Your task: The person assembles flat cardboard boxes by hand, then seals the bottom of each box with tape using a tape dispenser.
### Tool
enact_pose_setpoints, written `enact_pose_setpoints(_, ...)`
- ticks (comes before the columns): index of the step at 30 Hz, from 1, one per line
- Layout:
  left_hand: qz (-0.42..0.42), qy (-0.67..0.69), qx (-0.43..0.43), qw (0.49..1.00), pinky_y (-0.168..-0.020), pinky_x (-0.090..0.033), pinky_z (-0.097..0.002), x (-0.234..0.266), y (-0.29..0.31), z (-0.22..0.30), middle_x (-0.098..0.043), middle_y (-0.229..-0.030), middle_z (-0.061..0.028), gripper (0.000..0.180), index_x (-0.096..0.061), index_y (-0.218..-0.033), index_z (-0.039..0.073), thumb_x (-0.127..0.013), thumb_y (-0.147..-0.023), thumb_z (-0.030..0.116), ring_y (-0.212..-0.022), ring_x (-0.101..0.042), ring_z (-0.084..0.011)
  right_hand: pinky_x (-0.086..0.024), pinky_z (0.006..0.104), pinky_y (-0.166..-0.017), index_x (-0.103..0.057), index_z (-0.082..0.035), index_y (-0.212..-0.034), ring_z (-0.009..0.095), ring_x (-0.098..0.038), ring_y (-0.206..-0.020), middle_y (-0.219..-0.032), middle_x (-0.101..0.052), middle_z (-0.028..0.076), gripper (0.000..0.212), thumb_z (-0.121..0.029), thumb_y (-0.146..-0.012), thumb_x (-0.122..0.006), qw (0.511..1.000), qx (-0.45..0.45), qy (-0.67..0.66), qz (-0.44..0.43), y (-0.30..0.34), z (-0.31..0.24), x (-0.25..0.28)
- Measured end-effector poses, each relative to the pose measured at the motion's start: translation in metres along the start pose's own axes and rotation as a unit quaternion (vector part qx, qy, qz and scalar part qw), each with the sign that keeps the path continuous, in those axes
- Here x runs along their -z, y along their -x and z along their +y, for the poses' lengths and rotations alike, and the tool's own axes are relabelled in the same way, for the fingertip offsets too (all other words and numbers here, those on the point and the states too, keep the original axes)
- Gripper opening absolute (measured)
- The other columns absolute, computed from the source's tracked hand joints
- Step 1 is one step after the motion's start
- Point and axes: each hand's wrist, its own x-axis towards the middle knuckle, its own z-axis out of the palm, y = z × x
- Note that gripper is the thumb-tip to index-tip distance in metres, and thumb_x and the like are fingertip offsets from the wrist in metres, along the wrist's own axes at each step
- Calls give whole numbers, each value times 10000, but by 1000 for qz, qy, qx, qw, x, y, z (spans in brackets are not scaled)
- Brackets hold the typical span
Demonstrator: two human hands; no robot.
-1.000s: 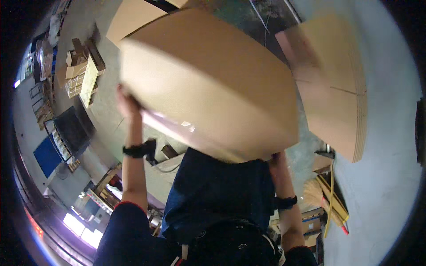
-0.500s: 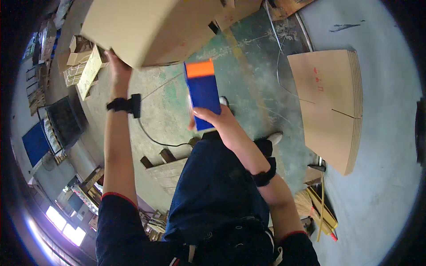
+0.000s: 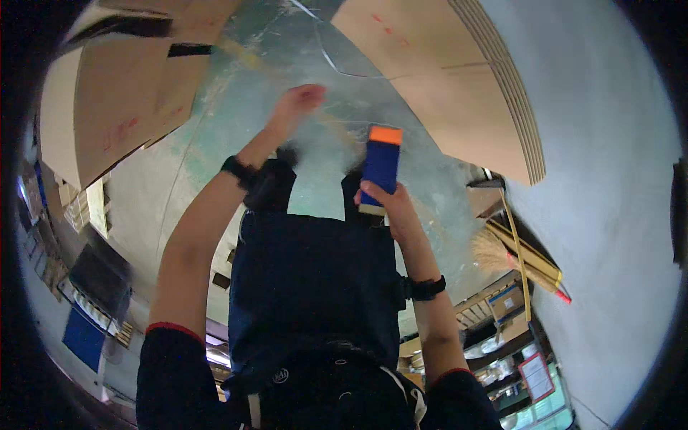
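My right hand (image 3: 387, 201) grips a blue oblong block-like thing with an orange top (image 3: 380, 168) by its lower end; I cannot make out its exact kind. It stands nearly upright in front of my right thigh. Out ahead, over the floor, my left hand (image 3: 297, 106) is smeared by motion, and its fingers do not show clearly. No thing is seen in that hand. To its right leans a stack of flat cardboard sheets (image 3: 423, 68), apart from both hands. A large cardboard box (image 3: 129, 107) with black tape on it stands at the far left.
Green-grey floor (image 3: 251, 86) lies between the box and the sheets, with a pale strap (image 3: 327, 57) across it. A straw broom (image 3: 494, 251) and a yellow pole (image 3: 517, 258) rest by the grey wall (image 3: 595, 179) at the right. A framed sheet (image 3: 536, 376) shows at lower right.
My left hand has come off the large cardboard box and moved right. The view has turned right, toward the cardboard stack. My right hand still holds the blue and orange thing, now farther right.
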Motion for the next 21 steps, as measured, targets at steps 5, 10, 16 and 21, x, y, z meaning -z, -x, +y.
enact_pose_setpoints(5, -10, -343, -293, 892, -803, -516, -400, -206, -89, 125, -618, -1161, -123, 347, -573, -1211, 96, -554, -873, 168, -988, -623, -319, -493, 280, -679, -619, -18, -875, 143, -632, -704, -763, -654, 68, 210, -199, -811, -704, 978, 120, 22, 171, 25, -12, 106)
enact_pose_setpoints(10, 223, -418, -438, 764, -930, -424, -387, -329, -128, 170, -504, -1284, -123, 320, -587, -1139, 97, -568, -834, 195, -1160, -483, -314, -507, 260, -664, -639, 28, -892, 137, -648, -674, -770, -683, 83, 232, -168, -799, -722, 956, 174, -4, 238, 38, -7, 190)
enact_pose_setpoints(16, -23, -666, -264, 697, -1137, -173, -473, -336, -136, 161, -239, -1488, -180, 561, -427, -1353, 30, -589, -838, 184, -1343, -234, -349, -489, 261, -640, -645, -4, -895, 120, -634, -660, -743, -681, 63, 235, -189, -781, -735, 922, 247, 65, 290, 35, -32, 262)
enact_pose_setpoints(21, -12, -561, -318, 764, -987, -370, -441, -304, -142, 142, -471, -1304, -179, 417, -551, -1208, 43, -603, -816, 176, -1157, -472, -307, -505, 306, -670, -628, 13, -923, 198, -660, -724, -777, -681, 104, 422, -339, -737, -767, 763, 372, 317, 424, 19, -107, 289)
